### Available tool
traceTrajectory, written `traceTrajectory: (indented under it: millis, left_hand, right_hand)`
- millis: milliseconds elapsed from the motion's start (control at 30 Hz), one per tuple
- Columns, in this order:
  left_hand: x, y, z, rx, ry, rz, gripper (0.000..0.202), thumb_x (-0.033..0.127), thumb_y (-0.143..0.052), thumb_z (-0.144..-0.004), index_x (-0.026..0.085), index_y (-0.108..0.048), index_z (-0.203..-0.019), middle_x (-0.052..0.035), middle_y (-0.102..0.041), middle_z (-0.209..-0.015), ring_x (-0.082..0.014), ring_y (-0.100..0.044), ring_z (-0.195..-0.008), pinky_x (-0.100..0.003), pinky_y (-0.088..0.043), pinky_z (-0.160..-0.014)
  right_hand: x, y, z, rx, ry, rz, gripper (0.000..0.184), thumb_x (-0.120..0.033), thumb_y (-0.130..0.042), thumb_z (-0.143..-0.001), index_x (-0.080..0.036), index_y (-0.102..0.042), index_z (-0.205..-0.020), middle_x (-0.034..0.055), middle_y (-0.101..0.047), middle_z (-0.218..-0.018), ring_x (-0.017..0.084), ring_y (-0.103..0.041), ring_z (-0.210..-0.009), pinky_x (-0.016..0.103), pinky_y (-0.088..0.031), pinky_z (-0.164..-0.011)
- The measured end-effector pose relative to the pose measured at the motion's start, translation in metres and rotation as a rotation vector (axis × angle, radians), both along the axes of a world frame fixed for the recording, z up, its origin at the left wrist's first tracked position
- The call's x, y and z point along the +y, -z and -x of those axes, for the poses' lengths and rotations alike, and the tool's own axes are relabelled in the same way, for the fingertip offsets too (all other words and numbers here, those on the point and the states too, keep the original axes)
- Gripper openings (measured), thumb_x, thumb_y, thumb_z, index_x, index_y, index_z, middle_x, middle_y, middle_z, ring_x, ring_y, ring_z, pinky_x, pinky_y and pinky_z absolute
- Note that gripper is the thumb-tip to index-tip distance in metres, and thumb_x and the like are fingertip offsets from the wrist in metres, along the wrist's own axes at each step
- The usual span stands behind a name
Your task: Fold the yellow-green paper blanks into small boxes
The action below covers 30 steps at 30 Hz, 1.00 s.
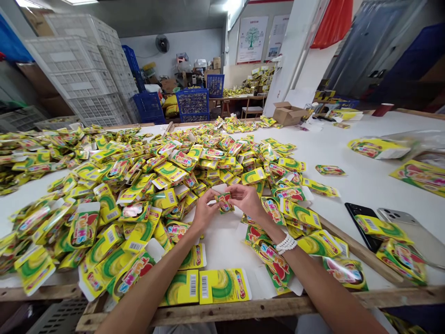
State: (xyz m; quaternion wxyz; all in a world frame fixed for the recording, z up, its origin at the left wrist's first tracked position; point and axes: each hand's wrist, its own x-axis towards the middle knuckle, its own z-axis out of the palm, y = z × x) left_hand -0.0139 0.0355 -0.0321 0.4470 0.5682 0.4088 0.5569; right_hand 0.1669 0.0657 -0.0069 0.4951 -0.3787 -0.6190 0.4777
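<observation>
At 6 o'clock, flat yellow-green barcoded cards (208,286) lie by the white counter's (365,181) edge. Just beyond, the left hand (203,214) and right hand (247,199) meet, each grip pinched narrow on one small glossy yellow-and-green packet (224,202) with red print, held just above the counter. A heap of like packets (139,185) spreads from 9 to 12 o'clock, with white plastic crates (76,69) at 10 o'clock.
</observation>
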Motion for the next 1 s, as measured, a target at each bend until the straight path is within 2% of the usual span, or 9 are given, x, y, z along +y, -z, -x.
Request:
traceTrajectory:
  millis: [100, 200, 300, 400, 467, 567, 667, 767, 1000]
  left_hand:
    - [-0.002, 0.001, -0.003, 0.018, -0.063, 0.001, 0.034, 0.043, -0.084, -0.080, 0.020, -0.068, -0.099, -0.0067, -0.075, -0.106, -0.0208, -0.072, -0.103, -0.031, -0.059, -0.086]
    - [-0.005, -0.001, -0.003, 0.025, -0.166, -0.040, 0.038, 0.038, -0.082, -0.081, 0.022, -0.067, -0.111, -0.0084, -0.075, -0.115, -0.0208, -0.073, -0.109, -0.031, -0.060, -0.089]
    - [-0.007, -0.003, -0.003, 0.012, -0.182, -0.043, 0.048, 0.042, -0.084, -0.082, 0.024, -0.059, -0.118, -0.0073, -0.077, -0.109, -0.0198, -0.075, -0.101, -0.032, -0.060, -0.089]
    - [-0.007, -0.004, -0.003, 0.015, -0.170, -0.048, 0.056, 0.046, -0.085, -0.082, 0.025, -0.053, -0.123, -0.0048, -0.077, -0.103, -0.0195, -0.075, -0.097, -0.033, -0.060, -0.088]
    - [-0.008, -0.004, -0.005, 0.017, -0.152, -0.059, 0.056, 0.044, -0.084, -0.082, 0.026, -0.053, -0.125, -0.0040, -0.076, -0.102, -0.0191, -0.075, -0.097, -0.032, -0.059, -0.089]
    - [-0.009, -0.005, -0.006, 0.051, -0.136, -0.080, 0.045, 0.037, -0.081, -0.084, 0.025, -0.059, -0.121, -0.0046, -0.077, -0.103, -0.0182, -0.074, -0.096, -0.031, -0.059, -0.087]
    - [-0.011, -0.007, -0.006, 0.084, -0.147, -0.074, 0.037, 0.038, -0.081, -0.085, 0.024, -0.064, -0.115, -0.0054, -0.078, -0.103, -0.0186, -0.074, -0.094, -0.029, -0.058, -0.083]
    - [-0.012, -0.011, -0.005, 0.095, -0.159, -0.053, 0.036, 0.045, -0.081, -0.085, 0.023, -0.066, -0.111, -0.0056, -0.078, -0.101, -0.0195, -0.075, -0.093, -0.029, -0.058, -0.079]
    - [-0.013, -0.015, -0.007, 0.097, -0.200, -0.049, 0.029, 0.051, -0.068, -0.096, 0.022, -0.071, -0.099, -0.0051, -0.079, -0.099, -0.0199, -0.076, -0.094, -0.026, -0.056, -0.074]
  right_hand:
    - [0.000, 0.002, 0.001, 0.024, 0.014, 0.016, 0.030, -0.027, -0.086, -0.059, -0.020, -0.079, -0.086, 0.0059, -0.082, -0.090, 0.024, -0.080, -0.085, 0.040, -0.067, -0.088]
    - [0.000, 0.001, 0.001, 0.017, 0.041, 0.042, 0.032, -0.027, -0.090, -0.056, -0.019, -0.078, -0.085, 0.0058, -0.082, -0.090, 0.023, -0.079, -0.084, 0.040, -0.067, -0.088]
    - [-0.003, -0.006, 0.000, 0.004, 0.045, 0.050, 0.032, -0.030, -0.089, -0.059, -0.020, -0.082, -0.088, 0.0076, -0.084, -0.095, 0.024, -0.080, -0.087, 0.041, -0.067, -0.091]
    - [-0.009, -0.019, -0.002, 0.096, 0.060, 0.041, 0.035, -0.042, -0.087, -0.072, -0.021, -0.085, -0.099, 0.0101, -0.085, -0.108, 0.027, -0.080, -0.101, 0.042, -0.065, -0.096]
    - [-0.012, -0.026, -0.003, 0.167, 0.093, 0.063, 0.037, -0.051, -0.085, -0.078, -0.022, -0.084, -0.102, 0.0101, -0.085, -0.107, 0.029, -0.081, -0.104, 0.043, -0.066, -0.095]
    - [-0.014, -0.029, -0.001, 0.154, 0.132, 0.102, 0.038, -0.056, -0.086, -0.075, -0.022, -0.084, -0.092, 0.0098, -0.085, -0.093, 0.031, -0.082, -0.092, 0.044, -0.067, -0.088]
    - [-0.011, -0.025, 0.001, 0.015, 0.155, 0.045, 0.033, -0.052, -0.087, -0.072, -0.021, -0.085, -0.081, 0.0100, -0.084, -0.086, 0.033, -0.081, -0.086, 0.044, -0.066, -0.082]
    - [-0.010, -0.020, 0.001, -0.042, 0.156, 0.002, 0.029, -0.049, -0.084, -0.074, -0.021, -0.086, -0.081, 0.0100, -0.085, -0.088, 0.033, -0.082, -0.087, 0.045, -0.065, -0.083]
    - [-0.012, -0.017, 0.003, -0.056, 0.170, -0.092, 0.020, -0.041, -0.083, -0.076, -0.023, -0.086, -0.081, 0.0091, -0.085, -0.089, 0.032, -0.083, -0.083, 0.044, -0.068, -0.082]
